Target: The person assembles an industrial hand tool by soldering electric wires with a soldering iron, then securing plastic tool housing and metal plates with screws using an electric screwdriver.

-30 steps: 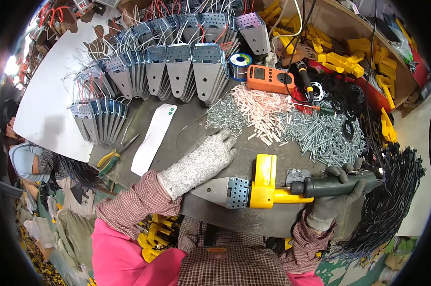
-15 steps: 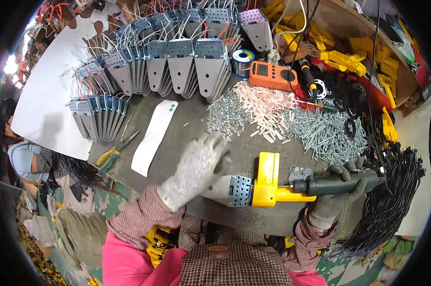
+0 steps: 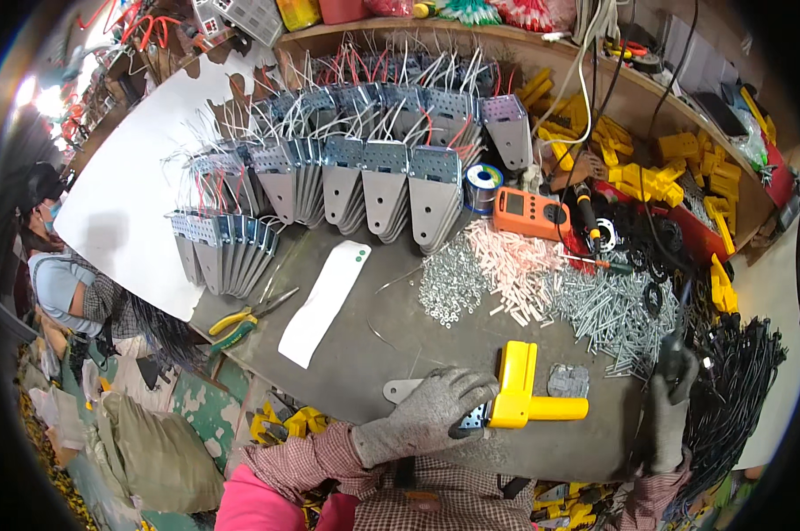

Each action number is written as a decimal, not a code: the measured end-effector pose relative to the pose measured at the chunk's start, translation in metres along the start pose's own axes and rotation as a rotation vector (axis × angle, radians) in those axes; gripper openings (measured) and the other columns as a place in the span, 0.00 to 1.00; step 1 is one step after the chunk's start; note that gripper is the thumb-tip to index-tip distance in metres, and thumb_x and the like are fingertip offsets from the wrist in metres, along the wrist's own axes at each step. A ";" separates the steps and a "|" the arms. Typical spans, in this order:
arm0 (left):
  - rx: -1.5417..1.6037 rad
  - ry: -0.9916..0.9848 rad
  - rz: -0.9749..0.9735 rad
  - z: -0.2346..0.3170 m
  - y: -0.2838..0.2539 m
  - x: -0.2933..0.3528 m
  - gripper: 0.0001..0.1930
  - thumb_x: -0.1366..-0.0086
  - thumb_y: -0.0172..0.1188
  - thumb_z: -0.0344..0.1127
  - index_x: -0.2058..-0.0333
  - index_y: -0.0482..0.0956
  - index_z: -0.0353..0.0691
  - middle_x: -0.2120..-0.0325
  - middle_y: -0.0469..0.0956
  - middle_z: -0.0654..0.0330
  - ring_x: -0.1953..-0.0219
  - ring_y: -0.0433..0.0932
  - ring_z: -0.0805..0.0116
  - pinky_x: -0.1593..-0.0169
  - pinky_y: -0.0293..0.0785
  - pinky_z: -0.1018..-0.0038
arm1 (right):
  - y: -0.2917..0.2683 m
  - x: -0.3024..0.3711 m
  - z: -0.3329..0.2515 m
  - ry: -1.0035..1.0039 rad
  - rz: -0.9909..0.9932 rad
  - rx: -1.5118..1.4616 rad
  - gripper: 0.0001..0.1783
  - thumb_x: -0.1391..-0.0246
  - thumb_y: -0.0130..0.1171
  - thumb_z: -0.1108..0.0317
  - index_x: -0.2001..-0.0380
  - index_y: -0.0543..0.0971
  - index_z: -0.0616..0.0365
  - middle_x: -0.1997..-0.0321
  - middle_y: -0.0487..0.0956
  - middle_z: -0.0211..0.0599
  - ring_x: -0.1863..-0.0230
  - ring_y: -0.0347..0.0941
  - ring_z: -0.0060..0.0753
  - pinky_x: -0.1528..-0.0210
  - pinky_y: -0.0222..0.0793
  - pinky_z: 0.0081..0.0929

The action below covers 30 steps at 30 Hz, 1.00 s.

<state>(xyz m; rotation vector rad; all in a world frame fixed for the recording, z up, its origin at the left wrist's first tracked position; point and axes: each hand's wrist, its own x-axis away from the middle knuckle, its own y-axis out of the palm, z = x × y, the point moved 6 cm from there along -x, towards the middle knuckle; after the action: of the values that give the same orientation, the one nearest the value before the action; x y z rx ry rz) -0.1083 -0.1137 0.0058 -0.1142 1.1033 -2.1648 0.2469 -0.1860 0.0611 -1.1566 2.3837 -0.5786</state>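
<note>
My left hand [image 3: 431, 409], in a grey knit glove, is closed over a perforated metal plate [image 3: 473, 418]. A grey rounded blade tip [image 3: 402, 390] sticks out on its left side. On the right the plate meets a yellow plastic handle [image 3: 512, 394], T-shaped, lying near the table's front edge. My right hand [image 3: 670, 411], also gloved, is wrapped round a dark power screwdriver [image 3: 673, 356] at the table's right side, apart from the handle. The tool points away from me, and its bit is hard to make out.
Stacked grey metal plates [image 3: 387, 190] with wires stand at the back left. Nuts [image 3: 453, 283], pink sleeves [image 3: 511, 274] and screws [image 3: 617, 314] lie in heaps beyond the handle. Pliers [image 3: 245, 326] and a white strip [image 3: 325, 305] lie left; black cables [image 3: 741, 389] hang right.
The screwdriver has left the yellow handle and swung right, turning to point away from me. My left hand has come down onto the perforated plate. The whole view has shifted.
</note>
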 end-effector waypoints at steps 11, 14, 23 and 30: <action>-0.129 -0.062 -0.090 0.012 -0.011 -0.003 0.37 0.45 0.68 0.51 0.40 0.67 0.41 0.42 0.66 0.47 0.39 0.64 0.44 0.36 0.61 0.50 | 0.109 0.051 -0.087 -0.459 -0.839 0.215 0.35 0.59 0.74 0.57 0.47 0.75 0.55 0.45 0.73 0.42 0.39 0.64 0.48 0.36 0.55 0.42; -0.218 -0.068 -0.020 0.001 -0.021 0.036 0.38 0.48 0.70 0.48 0.41 0.67 0.43 0.43 0.65 0.49 0.41 0.65 0.46 0.44 0.68 0.50 | 0.141 0.044 -0.074 -0.512 -0.902 0.304 0.33 0.57 0.72 0.63 0.46 0.73 0.55 0.47 0.73 0.45 0.40 0.65 0.52 0.37 0.57 0.44; -0.095 -0.113 0.055 -0.012 -0.040 0.010 0.21 0.45 0.58 0.33 0.50 0.74 0.42 0.57 0.75 0.54 0.57 0.76 0.52 0.56 0.74 0.60 | 0.128 0.044 -0.064 -0.561 -0.844 0.177 0.32 0.58 0.72 0.69 0.48 0.72 0.59 0.50 0.74 0.47 0.43 0.68 0.53 0.38 0.61 0.46; 0.002 -0.069 -0.056 0.012 -0.022 -0.003 0.45 0.47 0.71 0.52 0.36 0.61 0.38 0.44 0.67 0.45 0.42 0.67 0.43 0.39 0.63 0.52 | 0.128 0.046 -0.074 -0.549 -0.892 0.193 0.28 0.58 0.72 0.69 0.53 0.74 0.60 0.54 0.75 0.49 0.50 0.70 0.54 0.45 0.66 0.43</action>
<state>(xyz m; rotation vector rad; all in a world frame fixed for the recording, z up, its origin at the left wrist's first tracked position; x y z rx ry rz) -0.1133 -0.1116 0.0301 -0.2201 1.0705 -2.1948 0.1008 -0.1367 0.0447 -1.9587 1.2581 -0.6205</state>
